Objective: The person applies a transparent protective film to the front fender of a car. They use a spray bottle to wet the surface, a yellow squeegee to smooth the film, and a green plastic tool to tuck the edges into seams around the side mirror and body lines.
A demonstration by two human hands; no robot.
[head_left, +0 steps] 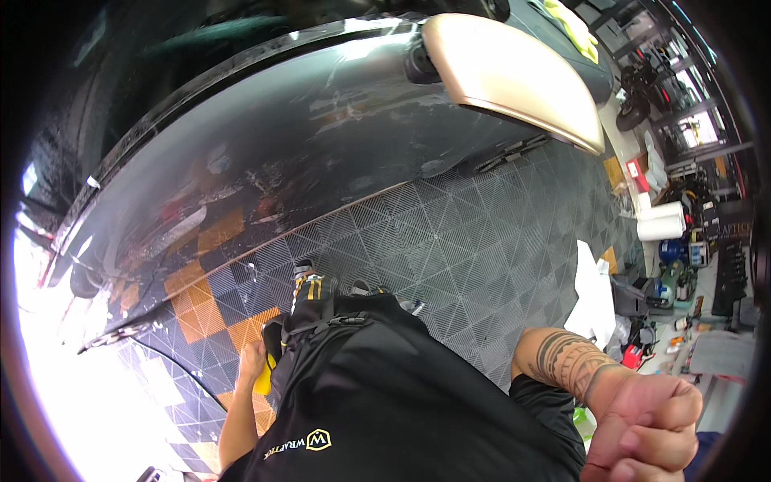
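Note:
At my left hip, my left hand [251,361] has its fingers against a flat yellow piece [263,380]. The hand looks closed on it, beside a black pouch [274,344] at my waist; the exact kind of the piece is not clear. My right hand [649,427] is raised close at the lower right, closed in a fist, and nothing shows sticking out of it. In front of me stands a dark, glossy car door [297,120] with reflections along it. A beige side mirror [514,80] juts out from its right end. Neither hand touches the car.
Grey and orange floor tiles [450,241] run beneath the car. A dark cable [181,365] crosses them at the left. White sheet material [593,293] lies at the right, near a white roll [661,222] and cluttered shelves. A yellow cloth [574,30] rests on the car beyond the mirror.

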